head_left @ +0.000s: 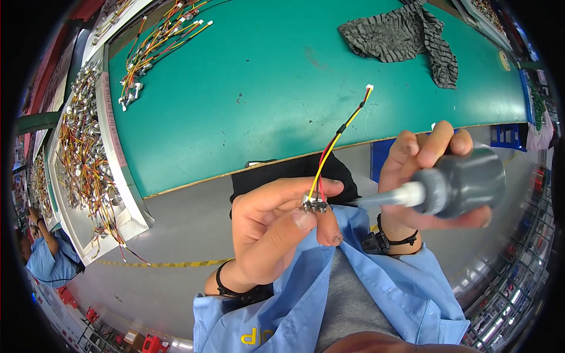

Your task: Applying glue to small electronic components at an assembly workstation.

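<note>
Between thumb and fingers, my left hand [273,226] pinches a small metal potentiometer-like part [314,204] with a row of terminals. Red, yellow and black wires [331,147] rise from it, bound by black bands, ending in a white plug [369,87] above the bench. My right hand [435,144] is wrapped round a dark squeeze bottle [471,182], blurred by motion and lying nearly sideways. Its pale tapered nozzle [400,195] points left toward the part, and its thin tip is close to the terminals; whether they touch I cannot tell.
A green-topped bench [253,112] spans the far side. On it lie a pile of wired parts [153,47] and a crumpled grey striped cloth [388,38]. A white tray [126,197] at left holds many more wired parts. Another person [53,256] is at far left.
</note>
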`<state>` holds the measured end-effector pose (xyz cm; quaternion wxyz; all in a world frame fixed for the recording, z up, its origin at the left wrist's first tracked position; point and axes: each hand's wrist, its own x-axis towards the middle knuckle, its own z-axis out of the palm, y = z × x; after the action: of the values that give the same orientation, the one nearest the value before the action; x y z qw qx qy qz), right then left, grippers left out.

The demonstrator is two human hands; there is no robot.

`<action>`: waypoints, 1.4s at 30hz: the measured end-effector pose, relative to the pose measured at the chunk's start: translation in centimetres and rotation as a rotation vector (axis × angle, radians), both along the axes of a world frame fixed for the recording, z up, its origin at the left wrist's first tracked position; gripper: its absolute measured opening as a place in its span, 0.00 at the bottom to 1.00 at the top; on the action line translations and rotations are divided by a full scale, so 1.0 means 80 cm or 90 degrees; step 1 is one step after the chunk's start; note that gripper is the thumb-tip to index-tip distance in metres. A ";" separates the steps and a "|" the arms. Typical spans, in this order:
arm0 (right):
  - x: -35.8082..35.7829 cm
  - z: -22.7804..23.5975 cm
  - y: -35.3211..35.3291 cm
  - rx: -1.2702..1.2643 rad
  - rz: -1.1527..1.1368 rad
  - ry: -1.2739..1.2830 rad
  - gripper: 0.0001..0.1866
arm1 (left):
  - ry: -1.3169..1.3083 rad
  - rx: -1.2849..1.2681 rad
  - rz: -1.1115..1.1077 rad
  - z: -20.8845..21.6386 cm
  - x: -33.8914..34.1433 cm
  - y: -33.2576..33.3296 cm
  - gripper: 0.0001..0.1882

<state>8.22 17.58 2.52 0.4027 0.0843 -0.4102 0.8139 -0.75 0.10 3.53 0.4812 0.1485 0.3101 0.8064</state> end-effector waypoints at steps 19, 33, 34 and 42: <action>0.007 0.015 -0.014 0.009 -0.041 -0.024 0.40 | 0.090 -0.130 0.093 0.014 0.010 0.006 0.17; 0.011 0.021 -0.019 0.076 -0.060 -0.014 0.41 | 0.239 -0.149 0.160 0.013 0.012 0.002 0.18; 0.008 0.021 -0.021 0.057 -0.072 -0.004 0.41 | 0.218 -0.148 0.161 0.015 0.012 0.002 0.18; 0.008 0.018 -0.017 0.088 -0.084 -0.011 0.41 | 0.220 -0.160 0.153 0.012 0.011 0.001 0.17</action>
<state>8.88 16.26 3.93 0.4455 0.0774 -0.4732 0.7561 0.17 0.18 4.48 0.3367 0.1853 0.5007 0.7756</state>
